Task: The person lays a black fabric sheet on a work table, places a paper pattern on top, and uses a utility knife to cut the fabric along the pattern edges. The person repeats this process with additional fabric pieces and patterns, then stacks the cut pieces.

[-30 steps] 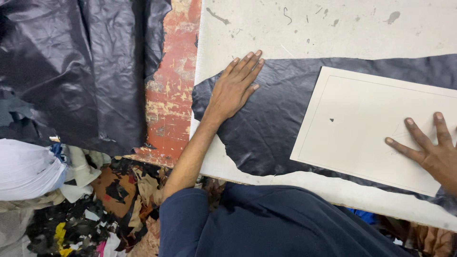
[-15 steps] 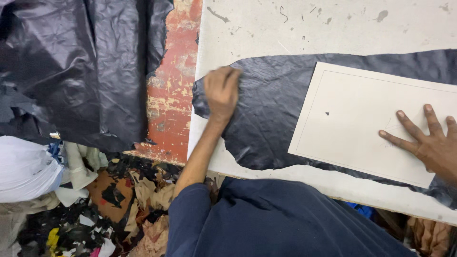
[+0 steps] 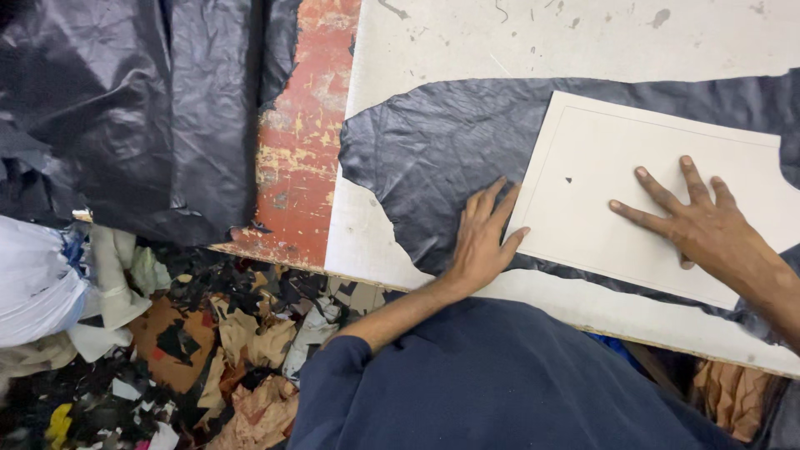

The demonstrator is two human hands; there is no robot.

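Head view, single entry.

Left hand (image 3: 483,237): flat, palm down, fingers spread a little, pressed on dark leather piece (image 3: 433,158); fingertips pointing toward 1 o'clock, touching or just short of the left edge of the template, cannot tell which.

Right hand (image 3: 700,225): flat, palm down, fingers fanned wide toward 10 o'clock, resting on pale card template (image 3: 600,200). Nothing pinched or gripped in either hand.

Pale card template: rectangular, off-white, thin line drawn inside its border, one small dark mark near its left part; lying tilted on the leather, at 3 o'clock of centre.

Dark leather piece: wrinkled, blue-black, ragged outline; spread across white work table (image 3: 517,42) from centre out to the 3 o'clock edge, showing past the template on its upper, left and lower sides.

White work table: scuffed and spotted, filling 12 to 4 o'clock.

Red worn board (image 3: 300,158): paint flaking, just left of the table, at 11 o'clock of the left hand.

Black sheet (image 3: 125,108): crumpled, glossy, draped at 10 o'clock.

Scrap heap (image 3: 208,350): tan, black and white offcuts, at 7 o'clock.

White bundle (image 3: 33,283): at 9 o'clock edge.

Dark blue sleeve (image 3: 500,383): at 6 o'clock.
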